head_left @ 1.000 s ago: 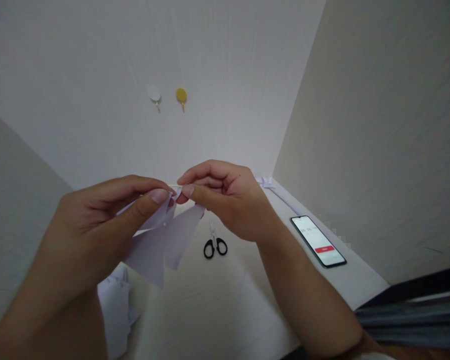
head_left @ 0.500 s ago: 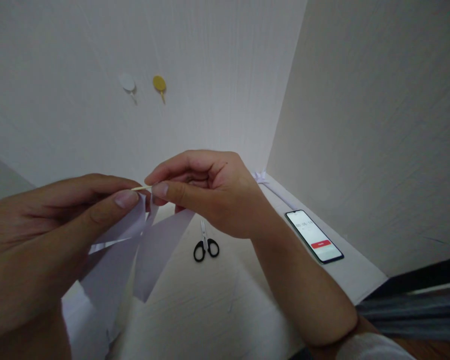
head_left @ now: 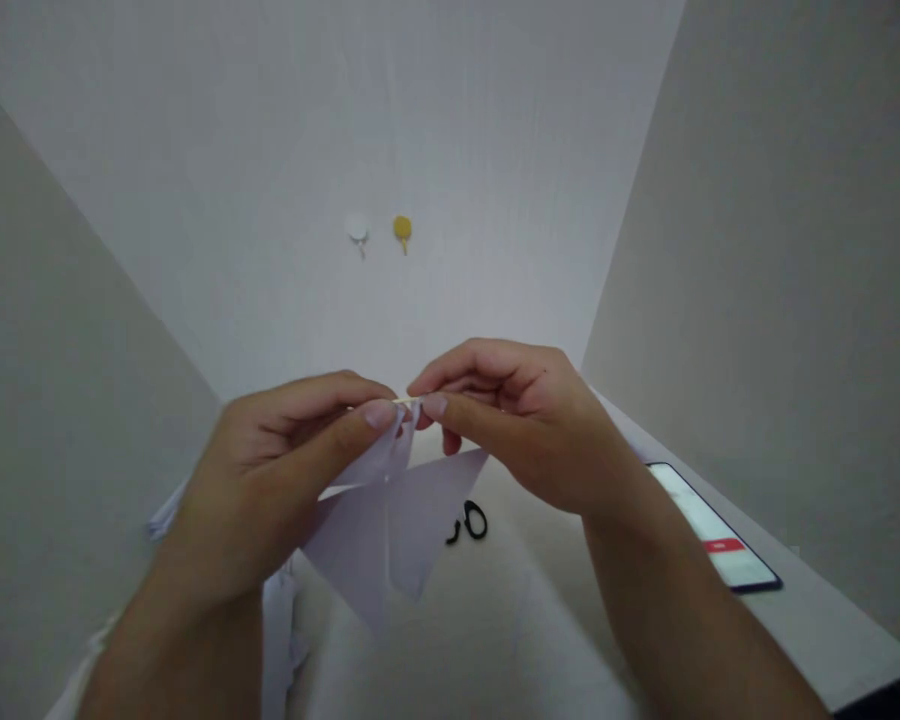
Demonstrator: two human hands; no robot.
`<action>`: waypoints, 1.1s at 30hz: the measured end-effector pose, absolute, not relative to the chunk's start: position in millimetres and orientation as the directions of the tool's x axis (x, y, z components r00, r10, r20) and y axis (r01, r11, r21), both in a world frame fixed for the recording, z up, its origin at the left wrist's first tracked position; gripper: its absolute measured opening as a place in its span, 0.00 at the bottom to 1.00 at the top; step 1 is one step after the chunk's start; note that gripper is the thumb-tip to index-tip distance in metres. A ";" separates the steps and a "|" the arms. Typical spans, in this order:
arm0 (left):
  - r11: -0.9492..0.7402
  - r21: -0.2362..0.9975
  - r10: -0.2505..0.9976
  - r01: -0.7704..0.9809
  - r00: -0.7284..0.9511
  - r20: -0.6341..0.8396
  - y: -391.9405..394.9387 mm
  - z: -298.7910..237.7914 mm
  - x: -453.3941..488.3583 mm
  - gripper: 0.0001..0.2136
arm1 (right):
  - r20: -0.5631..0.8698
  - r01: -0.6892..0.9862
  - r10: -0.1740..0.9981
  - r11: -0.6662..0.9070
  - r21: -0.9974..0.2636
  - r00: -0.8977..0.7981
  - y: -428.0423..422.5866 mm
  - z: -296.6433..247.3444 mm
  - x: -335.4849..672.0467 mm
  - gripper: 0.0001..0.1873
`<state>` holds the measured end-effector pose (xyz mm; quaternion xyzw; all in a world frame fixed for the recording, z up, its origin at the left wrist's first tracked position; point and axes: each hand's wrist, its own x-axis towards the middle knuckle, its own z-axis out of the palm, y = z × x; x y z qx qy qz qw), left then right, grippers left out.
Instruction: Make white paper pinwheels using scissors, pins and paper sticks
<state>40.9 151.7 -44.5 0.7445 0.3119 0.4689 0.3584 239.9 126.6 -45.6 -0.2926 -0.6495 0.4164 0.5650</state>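
Both hands meet near the middle of the view, above the table. My left hand (head_left: 292,450) is closed, thumb against fingers, on one end of a thin pale stick (head_left: 406,401). My right hand (head_left: 532,420) pinches the other end, so only a short length of the stick shows between the thumbs. White paper (head_left: 431,520) hangs below the fingertips in broad triangular flaps with gaps between them. Its upper parts reach up to the stick; how they join is too small to tell. Black-handled scissors (head_left: 476,520) lie beyond the paper, partly hidden by it.
A phone (head_left: 720,530) with a lit screen lies on the table at the right, by the side wall. More white paper pieces (head_left: 277,635) lie near my left forearm. A white hook (head_left: 357,229) and a yellow hook (head_left: 403,229) are on the back wall.
My view has shifted, so the hands and paper appear farther right and lower. Both hands keep their pinch on the stick. The paper now covers more of the scissors.
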 end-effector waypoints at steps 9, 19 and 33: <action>-0.424 0.903 0.841 0.065 0.398 0.366 147.5 -37.6 33.1 0.10 | 0.501 0.046 0.848 0.515 -0.856 -0.175 122.9 -41.4 233.9 0.04; -0.316 0.947 0.863 -0.052 0.399 0.310 145.7 -34.6 34.4 0.09 | 0.490 0.038 0.847 0.507 -0.861 -0.208 122.7 -41.2 232.3 0.02; -0.152 0.975 0.839 -0.159 0.501 0.213 136.6 -26.8 34.3 0.10 | 0.468 -0.159 0.824 0.440 -0.884 -0.319 125.4 -40.0 233.8 0.02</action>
